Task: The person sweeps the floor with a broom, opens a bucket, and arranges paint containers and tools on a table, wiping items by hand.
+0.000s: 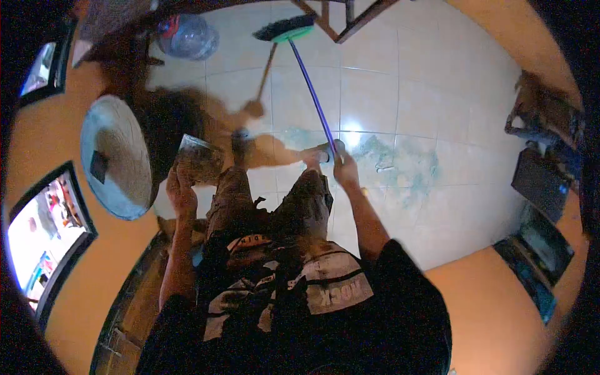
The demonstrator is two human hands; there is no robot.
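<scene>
My right hand (345,172) is closed around the purple-blue handle of a broom (312,94). The broom's green head with dark bristles rests on the floor far ahead, near some wooden legs. On the other side, my left hand (181,192) grips a flat, squarish thing with a pale edge (201,161), held above my left knee; shadow hides its exact kind. Greenish smears of powder or liquid (409,165) lie on the white tiled floor (369,81), ahead and to the right of my feet.
A large clear plastic bottle (190,37) lies at the upper left. Wooden furniture legs (342,31) stand beyond the broom head. At my left is a round pale top (119,153) with a small dark flat object (98,167). Dark items (540,181) line the right wall.
</scene>
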